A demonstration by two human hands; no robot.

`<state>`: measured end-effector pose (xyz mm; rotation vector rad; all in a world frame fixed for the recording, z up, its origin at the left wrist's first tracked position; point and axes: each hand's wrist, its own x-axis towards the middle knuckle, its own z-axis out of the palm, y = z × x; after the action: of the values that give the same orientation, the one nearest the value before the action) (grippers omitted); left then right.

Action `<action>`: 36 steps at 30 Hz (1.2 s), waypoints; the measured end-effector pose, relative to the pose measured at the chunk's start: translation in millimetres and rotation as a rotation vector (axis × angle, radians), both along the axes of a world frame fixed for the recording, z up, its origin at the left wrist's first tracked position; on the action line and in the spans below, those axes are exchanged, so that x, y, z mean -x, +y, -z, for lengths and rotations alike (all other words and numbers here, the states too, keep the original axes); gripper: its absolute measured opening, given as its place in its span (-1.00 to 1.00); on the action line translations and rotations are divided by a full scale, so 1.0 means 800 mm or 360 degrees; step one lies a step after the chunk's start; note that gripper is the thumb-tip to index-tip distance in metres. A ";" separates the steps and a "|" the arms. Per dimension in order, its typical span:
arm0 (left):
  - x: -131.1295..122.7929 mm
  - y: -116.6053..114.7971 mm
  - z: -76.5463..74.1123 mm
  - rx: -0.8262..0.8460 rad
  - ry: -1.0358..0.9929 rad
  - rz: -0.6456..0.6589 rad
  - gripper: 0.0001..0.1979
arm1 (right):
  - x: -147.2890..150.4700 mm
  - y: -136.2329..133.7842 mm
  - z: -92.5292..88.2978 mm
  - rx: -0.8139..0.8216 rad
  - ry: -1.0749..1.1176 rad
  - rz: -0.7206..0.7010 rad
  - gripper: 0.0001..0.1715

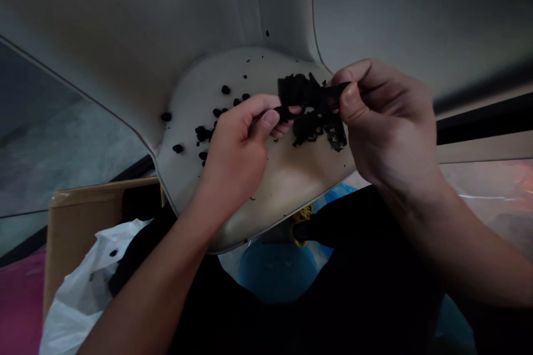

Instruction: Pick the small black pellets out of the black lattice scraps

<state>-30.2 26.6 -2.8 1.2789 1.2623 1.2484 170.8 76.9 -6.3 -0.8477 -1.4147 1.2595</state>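
Between my two hands is a thin, ragged black piece (pixel 310 94), dark and limp-looking, of a kind I cannot make out. My left hand (pixel 244 138) pinches its near end between thumb and fingertips. On the far right end, my right hand (pixel 378 116) grips a pointed tip with thumb and forefinger. Below the piece, more ragged black scraps (pixel 318 127) show over the cream seat (pixel 245 216). Several small round black lumps (pixel 203 133) lie scattered on the seat to the left of my left hand, some hidden behind it.
The padded backrest (pixel 166 16) curves up behind the seat. At lower left a cardboard box (pixel 66 233) holds a white plastic bag (pixel 79 294). A blue stool or tub (pixel 277 272) stands below, between black-clad legs (pixel 325 316). Tiny black crumbs dot the seat.
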 end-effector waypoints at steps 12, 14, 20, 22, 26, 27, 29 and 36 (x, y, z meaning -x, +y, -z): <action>0.019 -0.007 -0.011 -0.0076 0.0708 -0.0173 -0.71 | 0.007 0.000 -0.004 -0.0021 0.0007 0.0148 -0.69; 0.023 -0.007 -0.016 -0.0079 0.0769 -0.0172 -0.70 | 0.009 -0.001 -0.006 0.0052 0.0049 0.0146 -0.73; 0.032 0.005 -0.012 -0.0083 0.0995 -0.0227 -0.65 | 0.020 -0.003 0.004 0.0201 0.0195 0.0049 -0.78; 0.035 0.014 -0.007 -0.0042 0.1037 -0.0237 -0.65 | 0.022 -0.002 0.008 0.0252 0.0175 0.0010 -0.73; 0.039 0.026 -0.003 0.0036 0.0969 -0.0185 -0.65 | 0.020 0.002 0.012 0.0320 0.0294 -0.0042 -0.75; 0.039 0.026 -0.003 0.0039 0.0898 -0.0141 -0.65 | 0.019 0.003 0.013 0.0321 0.0319 -0.0062 -0.73; 0.038 0.022 -0.003 -0.0004 0.0702 -0.0019 -0.67 | 0.017 0.005 0.014 0.0285 0.0288 -0.0100 -0.69; 0.027 0.002 -0.001 -0.0181 0.0298 0.0087 -0.76 | 0.017 -0.001 0.019 0.0006 -0.0169 -0.0200 -0.56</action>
<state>-52.1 28.3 -2.2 1.5313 1.2929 1.1977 156.8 76.1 -21.4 -0.8498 -1.5711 1.3283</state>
